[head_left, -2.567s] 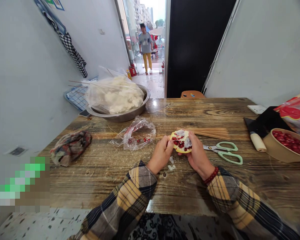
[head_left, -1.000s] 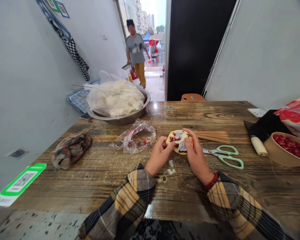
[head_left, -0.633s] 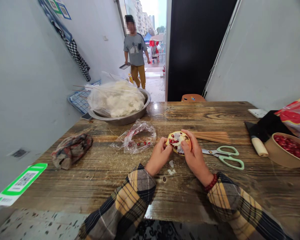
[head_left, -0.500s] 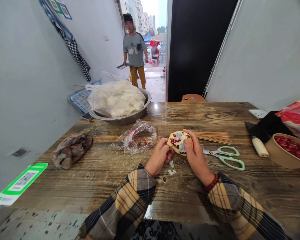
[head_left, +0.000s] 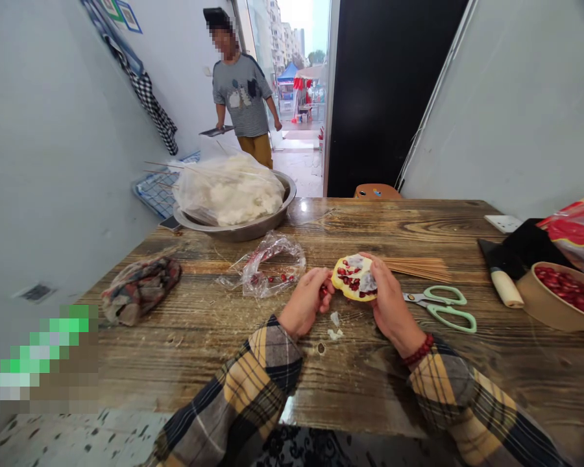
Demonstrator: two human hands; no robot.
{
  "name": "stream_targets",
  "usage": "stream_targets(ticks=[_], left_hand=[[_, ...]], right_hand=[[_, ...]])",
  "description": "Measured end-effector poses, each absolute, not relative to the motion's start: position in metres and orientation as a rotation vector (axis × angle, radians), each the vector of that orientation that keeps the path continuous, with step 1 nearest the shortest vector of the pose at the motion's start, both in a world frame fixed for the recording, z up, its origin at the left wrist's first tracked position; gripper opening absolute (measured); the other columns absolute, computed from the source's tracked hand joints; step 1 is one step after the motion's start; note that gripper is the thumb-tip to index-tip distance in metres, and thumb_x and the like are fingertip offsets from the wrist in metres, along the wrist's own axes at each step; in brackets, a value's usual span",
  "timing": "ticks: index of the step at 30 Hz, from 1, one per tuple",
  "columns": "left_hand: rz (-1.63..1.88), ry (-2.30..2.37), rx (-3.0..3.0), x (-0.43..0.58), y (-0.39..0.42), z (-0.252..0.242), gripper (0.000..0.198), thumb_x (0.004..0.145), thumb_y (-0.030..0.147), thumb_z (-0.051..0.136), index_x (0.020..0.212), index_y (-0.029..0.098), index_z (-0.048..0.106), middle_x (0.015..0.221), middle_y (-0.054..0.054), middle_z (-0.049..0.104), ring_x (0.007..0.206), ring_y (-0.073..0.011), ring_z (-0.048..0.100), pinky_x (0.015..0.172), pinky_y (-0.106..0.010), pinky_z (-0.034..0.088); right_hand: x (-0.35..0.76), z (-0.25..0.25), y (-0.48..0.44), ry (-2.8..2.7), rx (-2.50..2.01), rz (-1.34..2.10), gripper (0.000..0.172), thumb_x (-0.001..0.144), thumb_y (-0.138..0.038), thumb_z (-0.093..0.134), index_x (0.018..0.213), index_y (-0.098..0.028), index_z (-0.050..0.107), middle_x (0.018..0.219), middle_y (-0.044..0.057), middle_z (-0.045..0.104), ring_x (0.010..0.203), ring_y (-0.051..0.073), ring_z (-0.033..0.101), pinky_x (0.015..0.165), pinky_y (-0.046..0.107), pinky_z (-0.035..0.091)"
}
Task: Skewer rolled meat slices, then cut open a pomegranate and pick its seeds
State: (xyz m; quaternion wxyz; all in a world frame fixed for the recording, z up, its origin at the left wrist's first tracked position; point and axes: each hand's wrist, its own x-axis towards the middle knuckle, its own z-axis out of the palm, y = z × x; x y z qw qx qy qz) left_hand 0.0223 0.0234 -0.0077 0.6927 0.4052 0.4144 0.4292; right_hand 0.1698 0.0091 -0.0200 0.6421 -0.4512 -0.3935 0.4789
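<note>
A piece of pomegranate (head_left: 353, 279) with yellow rind, pale pith and dark red seeds is held up over the table by my right hand (head_left: 392, 301), its thumb and fingers round the right edge. Close by the left edge of the piece, my left hand (head_left: 304, 301) is curled closed, with a few red pomegranate seeds (head_left: 324, 290) showing at the fingertips. Scraps of pale membrane (head_left: 335, 334) lie on the table below. To the left is a crumpled clear plastic bag (head_left: 272, 266) with several red seeds in it.
Green-handled scissors (head_left: 450, 308) and thin wooden sticks (head_left: 413, 266) lie right of my hands. A cardboard bowl of seeds (head_left: 555, 305) and a knife handle (head_left: 506, 288) are farther right. Behind stand a metal basin (head_left: 243, 230) with a bagged white mass and a person (head_left: 246, 97); a cloth (head_left: 141, 288) lies left.
My right hand has shifted slightly right with the pomegranate and tilted it, showing more seeds. My left fingers have come away from its edge. The person in the doorway has come nearer, leftward.
</note>
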Motion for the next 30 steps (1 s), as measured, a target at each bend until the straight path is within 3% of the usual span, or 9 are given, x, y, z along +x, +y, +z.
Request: stream_targets(ticks=[5, 11, 17, 22, 30], left_hand=[[0.955, 1.009, 1.03, 0.019, 0.025, -0.008, 0.037, 0.079, 0.053, 0.057, 0.076, 0.018, 0.049, 0.058, 0.007, 0.041, 0.042, -0.0029, 0.033, 0.036, -0.015, 0.018], [0.884, 0.957, 1.098, 0.018, 0.021, -0.002, 0.046, 0.075, 0.063, 0.059, 0.075, 0.018, 0.046, 0.056, 0.008, 0.038, 0.041, -0.003, 0.027, 0.037, -0.017, 0.013], [0.844, 0.901, 1.149, 0.02, 0.017, 0.0, 0.043, 0.079, 0.061, 0.056, 0.082, 0.019, 0.046, 0.062, 0.006, 0.043, 0.047, -0.0054, 0.032, 0.042, -0.018, 0.021], [1.014, 0.979, 1.497, 0.021, 0.019, -0.011, 0.035, 0.089, 0.052, 0.045, 0.078, 0.019, 0.05, 0.073, 0.001, 0.05, 0.066, -0.0111, 0.044, 0.062, -0.023, 0.039], [1.102, 1.018, 1.655, 0.024, 0.018, -0.018, 0.035, 0.095, 0.042, 0.034, 0.094, 0.018, 0.059, 0.094, -0.006, 0.062, 0.088, -0.017, 0.055, 0.084, -0.027, 0.041]], right_hand=[[0.176, -0.021, 0.006, -1.199, -1.105, 1.013, 0.042, 0.086, -0.052, 0.054, 0.117, -0.024, 0.059, 0.111, 0.004, 0.067, 0.097, 0.021, 0.061, 0.086, 0.034, 0.048], [0.18, -0.018, 0.007, -1.217, -1.068, 1.141, 0.038, 0.083, -0.053, 0.057, 0.104, -0.022, 0.065, 0.104, 0.004, 0.07, 0.092, 0.022, 0.063, 0.079, 0.032, 0.05], [0.183, -0.015, 0.008, -1.136, -0.984, 1.234, 0.033, 0.084, -0.049, 0.058, 0.1, -0.022, 0.068, 0.102, 0.003, 0.071, 0.09, 0.02, 0.064, 0.078, 0.031, 0.05], [0.182, -0.011, 0.007, -1.086, -0.981, 1.273, 0.032, 0.082, -0.05, 0.059, 0.096, -0.022, 0.069, 0.096, 0.004, 0.073, 0.088, 0.022, 0.067, 0.078, 0.034, 0.052], [0.179, -0.013, 0.007, -0.98, -0.928, 1.372, 0.031, 0.08, -0.05, 0.062, 0.093, -0.023, 0.069, 0.093, 0.004, 0.075, 0.086, 0.024, 0.069, 0.081, 0.039, 0.054]])
